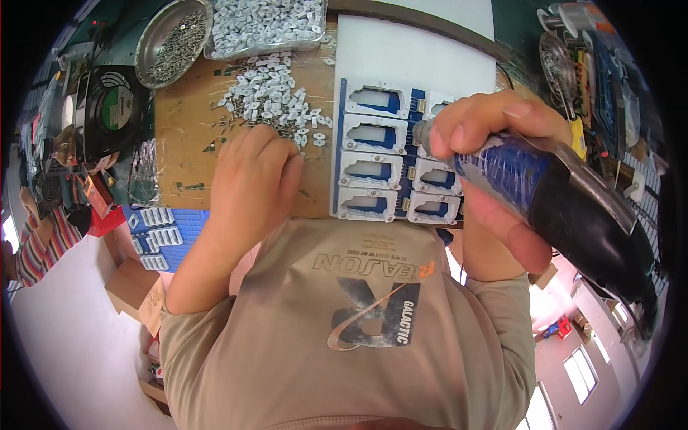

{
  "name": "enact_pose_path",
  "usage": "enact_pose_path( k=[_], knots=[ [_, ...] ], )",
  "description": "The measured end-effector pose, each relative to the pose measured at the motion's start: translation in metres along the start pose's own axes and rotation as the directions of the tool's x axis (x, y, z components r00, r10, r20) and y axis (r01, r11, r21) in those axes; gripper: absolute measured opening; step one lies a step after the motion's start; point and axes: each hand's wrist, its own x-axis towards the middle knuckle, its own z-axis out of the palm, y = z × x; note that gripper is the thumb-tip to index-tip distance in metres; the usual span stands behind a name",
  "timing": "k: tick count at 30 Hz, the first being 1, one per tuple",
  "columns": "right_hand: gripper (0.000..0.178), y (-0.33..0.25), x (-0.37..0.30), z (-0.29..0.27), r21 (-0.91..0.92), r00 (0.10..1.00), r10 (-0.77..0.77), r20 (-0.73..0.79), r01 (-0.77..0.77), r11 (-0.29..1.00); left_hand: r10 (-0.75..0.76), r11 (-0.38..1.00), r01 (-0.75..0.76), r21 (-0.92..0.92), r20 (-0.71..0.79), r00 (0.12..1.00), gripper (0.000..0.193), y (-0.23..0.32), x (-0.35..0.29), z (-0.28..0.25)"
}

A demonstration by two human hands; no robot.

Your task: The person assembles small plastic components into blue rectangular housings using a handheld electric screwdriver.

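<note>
The blue jig tray of white moulded plastic housings lies flat on the brown bench just ahead of the person's chest, and everything below is placed from it. Its slots run in two columns, each housing's long side lying left to right.

The right hand sits at the tray's right edge, fingers wrapped tight round a blue-and-black powered screwdriver. The tool's long axis slants from lower right up to the left, its metal tip resting over the upper part of the right column — this hand is clearly the nearer one to the housings.

The left hand lies just left of the tray, knuckles up and fingers curled down onto the bench at the near edge of a loose heap of small white plastic clips; whether it pinches anything I cannot tell.

Beyond the heap, up-left of the tray, stand a clear tub of the same white clips and a round metal bowl of screws. Far left — a black square fan with a green round label.
</note>
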Motion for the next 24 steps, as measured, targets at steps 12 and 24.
enact_pose_path(
  k=[12,24],
  knots=[
    [0.117,0.027,0.023,0.007,0.179,0.935,-0.352,-0.044,0.353,0.918,0.052,0.989,-0.041,0.141,-0.072,0.996,0.017,0.003,-0.012,0.011],
    [0.118,0.012,0.017,0.009,0.069,0.945,-0.284,-0.164,0.298,0.952,0.163,0.984,-0.173,-0.032,-0.206,0.965,0.020,0.008,0.016,0.015]
  ],
)
